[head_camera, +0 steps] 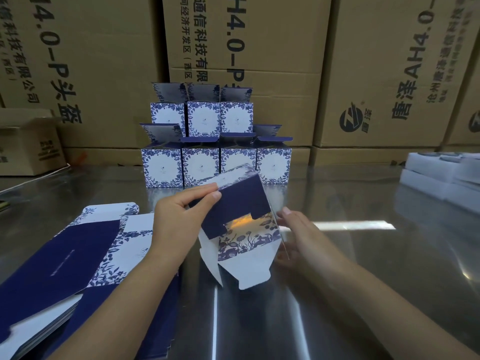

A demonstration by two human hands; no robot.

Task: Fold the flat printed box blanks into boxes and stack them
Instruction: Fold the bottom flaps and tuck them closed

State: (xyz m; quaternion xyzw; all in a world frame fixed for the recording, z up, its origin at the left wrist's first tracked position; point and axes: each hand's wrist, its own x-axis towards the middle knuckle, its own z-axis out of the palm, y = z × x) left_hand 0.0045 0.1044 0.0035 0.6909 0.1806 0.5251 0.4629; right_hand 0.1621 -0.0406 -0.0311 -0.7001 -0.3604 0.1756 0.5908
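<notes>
Big brown cartons (pixel 376 74) stood as a wall right behind the stack of folded boxes (pixel 201 165), which had 4 below and 3 on top, lids up. The steel table (pixel 363 255) carried that stack at its far middle. The pile of flat blanks (pixel 65 263) lay in front of the stack, to its left. A half-folded box (pixel 239 203) was held up just in front of the stack. The left hand (pixel 176 216) pinched its navy flap. The right hand (pixel 293 235), fingers straight, lay against its right side.
</notes>
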